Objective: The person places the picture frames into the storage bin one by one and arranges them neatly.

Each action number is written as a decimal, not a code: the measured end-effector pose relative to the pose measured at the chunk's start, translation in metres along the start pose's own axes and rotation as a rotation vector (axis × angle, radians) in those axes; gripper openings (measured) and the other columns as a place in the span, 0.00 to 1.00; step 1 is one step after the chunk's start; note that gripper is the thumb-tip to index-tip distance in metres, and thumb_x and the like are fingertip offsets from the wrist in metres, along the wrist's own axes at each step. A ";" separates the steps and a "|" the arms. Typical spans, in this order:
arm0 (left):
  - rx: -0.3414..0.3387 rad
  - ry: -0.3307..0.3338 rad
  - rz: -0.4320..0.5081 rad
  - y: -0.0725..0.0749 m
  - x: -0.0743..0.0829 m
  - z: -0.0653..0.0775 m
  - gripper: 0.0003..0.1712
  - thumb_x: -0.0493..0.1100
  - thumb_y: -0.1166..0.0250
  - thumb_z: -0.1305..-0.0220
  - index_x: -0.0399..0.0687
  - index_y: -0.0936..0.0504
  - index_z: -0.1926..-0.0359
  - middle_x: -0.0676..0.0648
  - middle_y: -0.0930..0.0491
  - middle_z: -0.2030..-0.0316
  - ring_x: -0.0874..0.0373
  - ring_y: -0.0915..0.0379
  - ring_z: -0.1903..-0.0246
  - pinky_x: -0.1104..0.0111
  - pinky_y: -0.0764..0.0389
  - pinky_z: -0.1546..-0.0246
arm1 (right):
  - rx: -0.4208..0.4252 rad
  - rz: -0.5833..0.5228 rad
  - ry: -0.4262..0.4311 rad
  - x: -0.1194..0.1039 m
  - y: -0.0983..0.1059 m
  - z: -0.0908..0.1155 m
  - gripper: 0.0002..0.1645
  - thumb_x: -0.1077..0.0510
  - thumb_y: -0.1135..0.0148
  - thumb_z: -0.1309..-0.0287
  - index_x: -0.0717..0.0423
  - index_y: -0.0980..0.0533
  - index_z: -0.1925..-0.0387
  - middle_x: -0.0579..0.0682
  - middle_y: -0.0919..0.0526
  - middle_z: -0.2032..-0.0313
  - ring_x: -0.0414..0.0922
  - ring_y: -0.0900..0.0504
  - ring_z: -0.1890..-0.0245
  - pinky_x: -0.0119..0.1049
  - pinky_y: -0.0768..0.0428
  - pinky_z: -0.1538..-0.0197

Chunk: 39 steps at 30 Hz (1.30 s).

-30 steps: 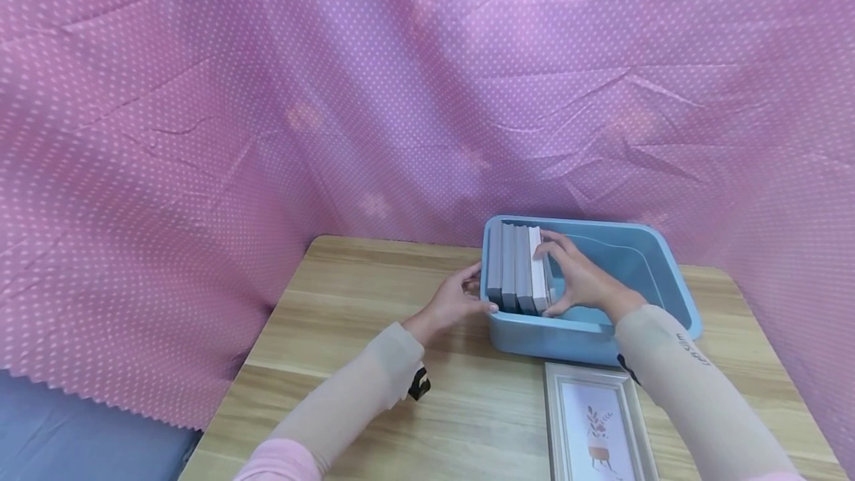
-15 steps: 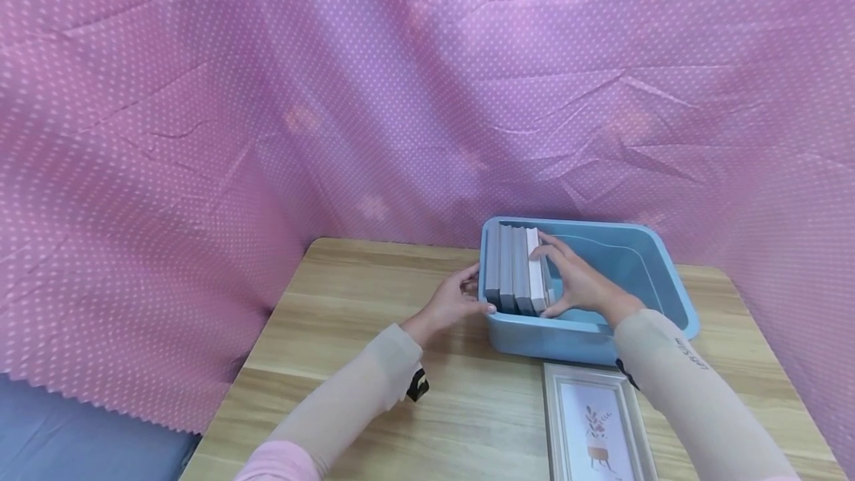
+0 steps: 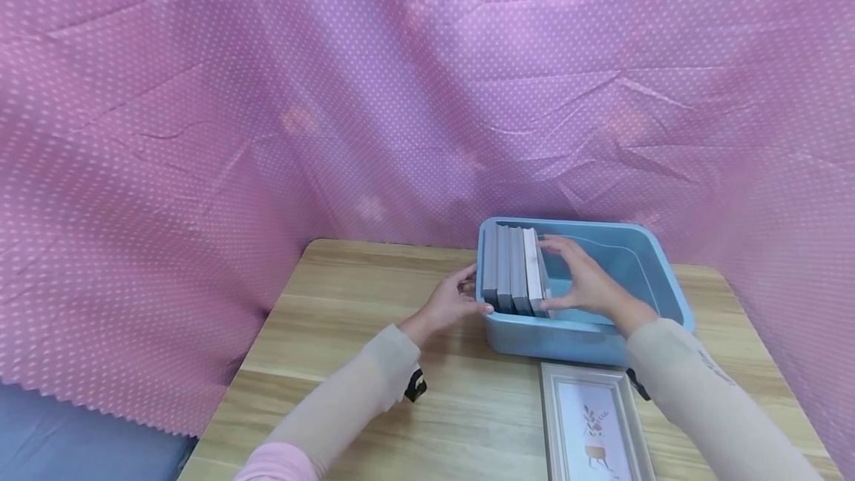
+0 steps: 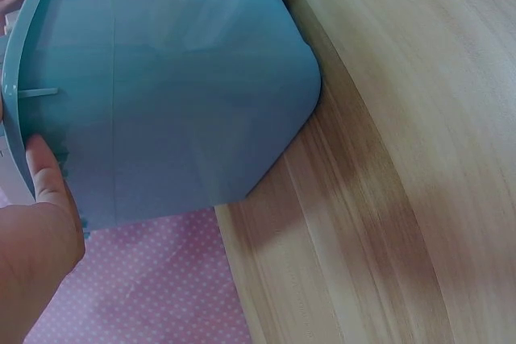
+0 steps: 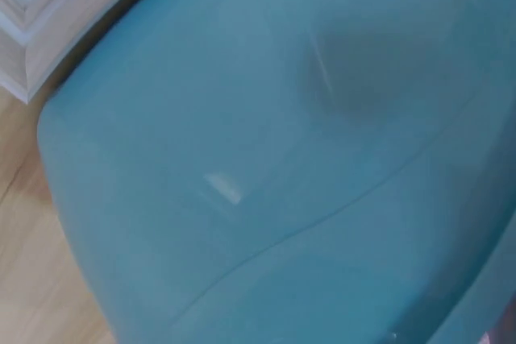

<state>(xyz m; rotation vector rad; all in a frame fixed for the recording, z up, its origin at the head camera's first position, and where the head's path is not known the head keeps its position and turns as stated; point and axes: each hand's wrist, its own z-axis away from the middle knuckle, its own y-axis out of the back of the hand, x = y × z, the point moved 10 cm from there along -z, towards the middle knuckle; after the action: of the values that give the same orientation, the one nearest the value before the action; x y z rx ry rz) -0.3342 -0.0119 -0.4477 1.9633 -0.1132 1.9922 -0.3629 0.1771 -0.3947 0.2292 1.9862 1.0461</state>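
A blue plastic bin (image 3: 561, 340) stands at the back of the table. Several thin grey rectangular pieces (image 3: 504, 262) are lined up on edge along its left side, with a white one (image 3: 532, 266) at their right; they look like picture frames seen edge-on. My left hand (image 3: 450, 299) grips the bin's left rim, thumb over the edge and fingers outside; the left wrist view shows part of this hand (image 4: 40, 231). Inside the bin, my right hand (image 3: 584, 280) is just right of the white piece, thumb and fingers spread. Whether its fingertips touch it is hard to tell.
A silver picture frame (image 3: 553, 407) with a plant print lies on the wooden table (image 3: 347, 318), just in front of the bin. Pink dotted cloth (image 3: 401, 95) hangs behind and beside the table.
My right hand has loosened from the white piece and shifted slightly right, its fingers straighter. My left hand has stayed on the bin's rim.
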 end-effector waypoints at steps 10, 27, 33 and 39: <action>-0.001 0.003 0.007 0.001 -0.003 -0.001 0.48 0.29 0.29 0.49 0.39 0.44 0.29 0.35 0.31 0.40 0.42 0.31 0.43 0.64 0.24 0.47 | 0.134 -0.077 0.013 -0.018 0.012 0.019 0.44 0.58 0.34 0.44 0.46 0.43 0.30 0.56 0.37 0.35 0.57 0.30 0.42 0.58 0.25 0.48; -0.017 0.006 0.028 0.000 0.018 0.006 0.48 0.28 0.30 0.49 0.32 0.46 0.30 0.30 0.33 0.40 0.38 0.29 0.46 0.62 0.24 0.47 | 0.397 0.060 0.056 -0.067 0.019 0.063 0.32 0.59 0.30 0.53 0.55 0.27 0.43 0.49 0.21 0.51 0.47 0.23 0.53 0.51 0.20 0.61; -0.025 -0.017 0.028 -0.001 0.029 0.010 0.47 0.27 0.31 0.48 0.29 0.46 0.31 0.30 0.32 0.41 0.38 0.31 0.44 0.57 0.26 0.45 | 0.414 0.085 0.110 -0.075 0.012 0.080 0.31 0.55 0.30 0.54 0.52 0.25 0.44 0.47 0.22 0.51 0.45 0.25 0.52 0.40 0.22 0.56; -0.029 -0.014 0.033 -0.003 0.029 0.008 0.48 0.27 0.30 0.49 0.30 0.46 0.30 0.29 0.33 0.41 0.38 0.33 0.43 0.54 0.28 0.43 | 0.460 0.092 0.220 -0.086 0.002 0.099 0.30 0.40 0.37 0.45 0.55 0.23 0.48 0.48 0.21 0.52 0.47 0.24 0.52 0.22 0.33 0.44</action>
<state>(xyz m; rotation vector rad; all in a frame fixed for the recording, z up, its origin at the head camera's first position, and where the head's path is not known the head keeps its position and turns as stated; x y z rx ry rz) -0.3251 -0.0066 -0.4190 1.9706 -0.1779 1.9862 -0.2356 0.1935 -0.3694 0.4719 2.4213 0.6776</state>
